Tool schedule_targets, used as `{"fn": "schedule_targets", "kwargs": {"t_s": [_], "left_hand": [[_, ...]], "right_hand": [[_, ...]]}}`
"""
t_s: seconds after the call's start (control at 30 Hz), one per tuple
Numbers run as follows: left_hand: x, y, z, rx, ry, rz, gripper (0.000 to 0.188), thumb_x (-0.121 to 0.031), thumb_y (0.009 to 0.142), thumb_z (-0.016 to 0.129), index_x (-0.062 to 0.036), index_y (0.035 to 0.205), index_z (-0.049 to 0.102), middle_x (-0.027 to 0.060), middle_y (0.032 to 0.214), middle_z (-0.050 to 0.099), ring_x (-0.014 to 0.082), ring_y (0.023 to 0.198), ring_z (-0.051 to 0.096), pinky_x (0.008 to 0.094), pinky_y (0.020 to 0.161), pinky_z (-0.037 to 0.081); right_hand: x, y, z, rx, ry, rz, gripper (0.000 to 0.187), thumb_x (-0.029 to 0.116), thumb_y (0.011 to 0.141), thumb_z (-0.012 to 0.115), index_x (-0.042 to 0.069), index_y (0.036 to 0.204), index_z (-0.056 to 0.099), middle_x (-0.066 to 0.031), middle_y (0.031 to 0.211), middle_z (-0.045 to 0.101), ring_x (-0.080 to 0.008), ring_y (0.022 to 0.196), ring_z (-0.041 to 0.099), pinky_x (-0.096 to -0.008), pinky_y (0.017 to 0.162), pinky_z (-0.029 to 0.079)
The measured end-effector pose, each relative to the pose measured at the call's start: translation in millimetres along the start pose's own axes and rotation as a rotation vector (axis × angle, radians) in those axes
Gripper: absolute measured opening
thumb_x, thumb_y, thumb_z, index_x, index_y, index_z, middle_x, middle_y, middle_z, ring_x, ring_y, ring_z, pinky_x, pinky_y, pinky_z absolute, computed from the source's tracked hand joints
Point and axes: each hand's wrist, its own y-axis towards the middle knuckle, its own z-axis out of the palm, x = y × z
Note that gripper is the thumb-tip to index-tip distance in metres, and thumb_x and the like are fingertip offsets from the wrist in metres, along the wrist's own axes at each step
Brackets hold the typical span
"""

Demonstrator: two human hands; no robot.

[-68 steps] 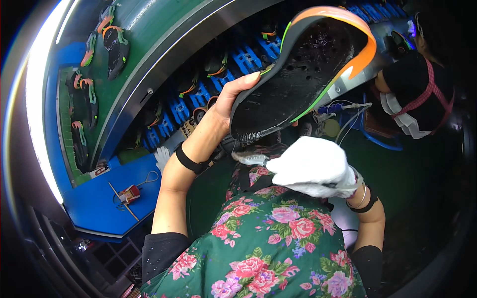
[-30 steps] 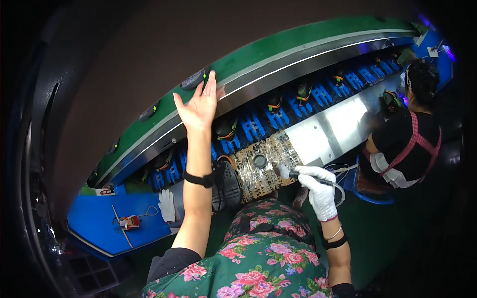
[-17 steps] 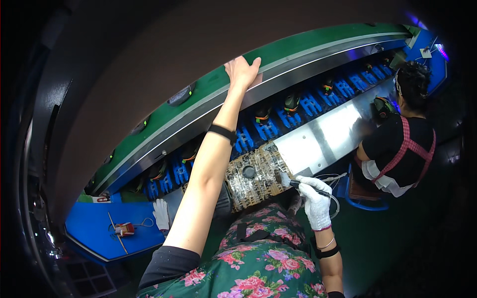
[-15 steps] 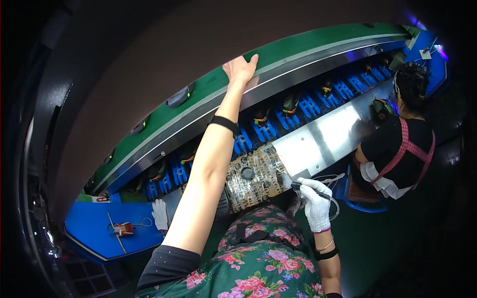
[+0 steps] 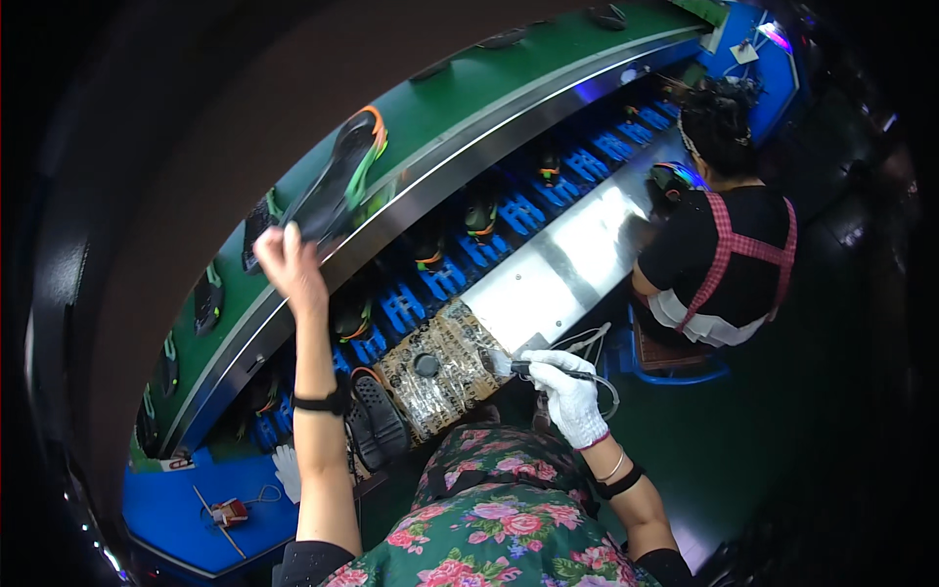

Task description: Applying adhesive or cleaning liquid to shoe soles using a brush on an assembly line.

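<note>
My bare left hand (image 5: pixel 290 266) is closed on the near end of a shoe sole (image 5: pixel 337 181), black with an orange and green rim, at the green conveyor belt (image 5: pixel 445 96). In my white-gloved right hand (image 5: pixel 572 399) is a brush (image 5: pixel 550 370) with a dark handle and a thin pale hose. Its bristles hang at the right end of a tape-covered work surface (image 5: pixel 450 357), which bears a round dark knob (image 5: pixel 426 365). A pair of dark grey soles (image 5: pixel 377 416) stands at that surface's left end, beside my left forearm.
Several more soles, such as one dark sole (image 5: pixel 207 298), lie along the belt. Below runs a row of blue racks (image 5: pixel 445 279) with shoes. A co-worker (image 5: pixel 729 225) sits at the right by a metal bench (image 5: pixel 548 264). A blue table (image 5: pixel 176 519) stands at lower left.
My left hand has moved left and nearer along the belt and now grips a sole. The view has turned, and the grey soles have come into sight. The right hand still holds the brush.
</note>
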Motion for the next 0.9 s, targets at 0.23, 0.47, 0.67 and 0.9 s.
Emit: {"fn": "schedule_targets", "kwargs": {"t_s": [0.23, 0.47, 0.67, 0.9], "left_hand": [[-75.9, -56.9, -54.7, -0.136, -0.057, -0.118, 0.035, -0.017, 0.103, 0.048, -0.0044, 0.134, 0.056, 0.0114, 0.117, 0.064, 0.0226, 0.106, 0.068, 0.0377, 0.094, 0.057], [-43.2, -134.8, -35.9, 0.478, 0.091, -0.782, 0.042, -0.039, 0.092, 0.064, -0.0041, 0.114, 0.070, 0.0036, 0.099, 0.066, 0.0124, 0.088, 0.064, 0.0274, 0.081, 0.051], [5.6, -217.4, -54.5, 0.405, -0.306, -1.255, 0.082, -0.069, 0.094, 0.054, -0.0043, 0.144, 0.053, 0.0181, 0.140, 0.061, 0.0317, 0.130, 0.060, 0.0493, 0.113, 0.046], [-27.0, -263.8, -36.5, 0.628, -1.124, -1.577, 0.133, -0.104, 0.074, 0.023, -0.0020, 0.159, 0.037, 0.0333, 0.141, 0.055, 0.0487, 0.125, 0.060, 0.0589, 0.109, 0.047]], "right_hand": [[51.7, -3.5, 25.2, -0.012, 0.323, -0.074, 0.017, -0.012, 0.085, 0.072, -0.001, 0.098, 0.076, -0.0110, 0.089, 0.074, -0.0165, 0.071, 0.068, -0.0271, 0.065, 0.056], [73.3, -26.3, 90.5, 0.250, -0.160, -0.091, 0.020, -0.008, 0.082, 0.075, -0.004, 0.102, 0.076, -0.0168, 0.109, 0.077, -0.0194, 0.092, 0.074, -0.0298, 0.084, 0.059], [76.8, -26.1, 117.9, 0.277, -0.274, -0.051, 0.020, -0.008, 0.082, 0.076, -0.004, 0.102, 0.078, -0.0173, 0.113, 0.077, -0.0196, 0.104, 0.073, -0.0331, 0.095, 0.057], [88.0, -17.3, 121.1, 0.191, -0.366, -0.098, 0.019, -0.009, 0.081, 0.076, -0.005, 0.099, 0.078, -0.0161, 0.109, 0.078, -0.0185, 0.098, 0.074, -0.0313, 0.089, 0.059]]}}
